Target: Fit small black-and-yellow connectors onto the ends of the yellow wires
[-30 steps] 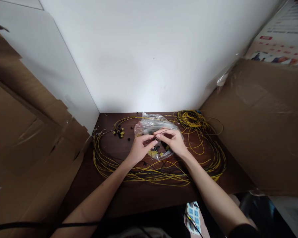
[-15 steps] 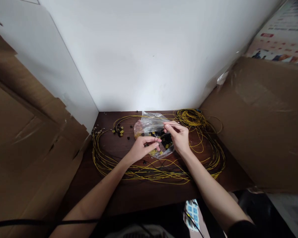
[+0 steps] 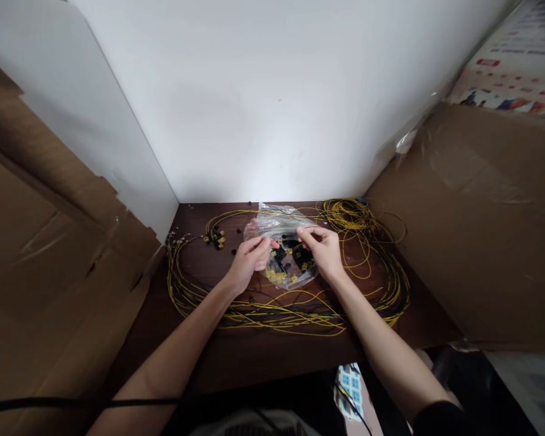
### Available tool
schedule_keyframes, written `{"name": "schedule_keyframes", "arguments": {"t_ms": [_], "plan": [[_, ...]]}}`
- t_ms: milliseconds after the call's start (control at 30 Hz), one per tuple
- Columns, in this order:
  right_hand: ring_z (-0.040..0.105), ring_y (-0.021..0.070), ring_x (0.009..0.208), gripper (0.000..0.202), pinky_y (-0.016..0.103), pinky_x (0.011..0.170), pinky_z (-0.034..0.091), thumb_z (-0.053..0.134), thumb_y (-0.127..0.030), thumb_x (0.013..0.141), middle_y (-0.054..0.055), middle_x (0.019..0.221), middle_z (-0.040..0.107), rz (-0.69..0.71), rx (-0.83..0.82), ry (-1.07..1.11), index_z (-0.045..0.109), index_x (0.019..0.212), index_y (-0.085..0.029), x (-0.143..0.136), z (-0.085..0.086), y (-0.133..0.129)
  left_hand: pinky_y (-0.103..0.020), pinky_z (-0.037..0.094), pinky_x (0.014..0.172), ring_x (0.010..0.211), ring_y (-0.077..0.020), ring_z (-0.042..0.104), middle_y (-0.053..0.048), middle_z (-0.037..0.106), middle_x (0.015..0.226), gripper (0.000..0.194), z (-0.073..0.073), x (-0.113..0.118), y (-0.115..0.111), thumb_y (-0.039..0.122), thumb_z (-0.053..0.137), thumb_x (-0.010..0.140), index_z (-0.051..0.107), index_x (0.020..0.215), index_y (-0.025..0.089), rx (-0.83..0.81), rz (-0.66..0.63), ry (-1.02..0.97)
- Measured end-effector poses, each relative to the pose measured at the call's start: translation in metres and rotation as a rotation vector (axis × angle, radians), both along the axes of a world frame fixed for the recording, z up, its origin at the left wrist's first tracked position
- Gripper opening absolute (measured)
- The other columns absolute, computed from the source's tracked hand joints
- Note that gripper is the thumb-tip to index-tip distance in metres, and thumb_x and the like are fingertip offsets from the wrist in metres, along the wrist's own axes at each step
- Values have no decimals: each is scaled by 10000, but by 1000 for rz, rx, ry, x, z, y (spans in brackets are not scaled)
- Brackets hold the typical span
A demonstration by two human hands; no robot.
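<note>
A clear plastic bag (image 3: 279,218) lies on the dark brown table, with small black and yellow parts (image 3: 300,257) in it. Over the bag's left side, my left hand (image 3: 251,260) is closed in a pinch on a thin dark wire. My right hand (image 3: 320,245), at the bag's right side, pinches the same thin wire, which seems to run between both hands. Around the bag lies a wide loop of yellow and black cables (image 3: 281,318). What sits at the fingertips is too small to make out.
A coil of yellow cable (image 3: 347,215) lies at the back right. Small black and yellow pieces (image 3: 217,238) sit left of the bag. Cardboard (image 3: 472,230) stands on both sides, and a white panel (image 3: 272,109) behind. A power strip (image 3: 349,387) shows below the table's front edge.
My left hand has moved left and slightly up, away from the bag's middle, and its fingers have closed. My right hand has shifted only a little.
</note>
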State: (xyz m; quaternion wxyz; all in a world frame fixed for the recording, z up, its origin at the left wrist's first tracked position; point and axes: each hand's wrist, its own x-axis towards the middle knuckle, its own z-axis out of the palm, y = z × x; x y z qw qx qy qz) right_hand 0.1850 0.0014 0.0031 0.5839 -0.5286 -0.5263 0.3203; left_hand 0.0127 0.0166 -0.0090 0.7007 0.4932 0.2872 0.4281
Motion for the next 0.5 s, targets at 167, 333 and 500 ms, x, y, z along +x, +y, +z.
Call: {"name": "schedule_keyframes", "arguments": {"t_ms": [167, 333, 500], "plan": [[406, 92, 480, 363, 230, 484, 323, 590, -478, 738, -15, 525, 510, 96, -60, -109, 592, 584, -149, -3, -1, -1, -165, 203, 383, 404, -22, 276, 66, 392, 524, 357, 1, 2, 0, 369, 630, 731, 597, 1007, 145, 166, 134, 222], [416, 92, 500, 354, 229, 507, 342, 601, -470, 732, -13, 543, 523, 165, -54, -126, 604, 596, -143, -11, 0, -3, -194, 378, 518, 556, -75, 481, -2, 581, 652, 222, -2, 6, -2, 276, 654, 693, 631, 858, 129, 289, 126, 304], [413, 94, 480, 373, 232, 496, 339, 589, -487, 738, -14, 519, 515, 177, -67, -147, 588, 577, -149, -13, 1, -6, -197, 365, 464, 499, -84, 469, 9, 563, 566, 178, -2, 7, -3, 304, 622, 715, 626, 791, 143, 265, 131, 343]]}}
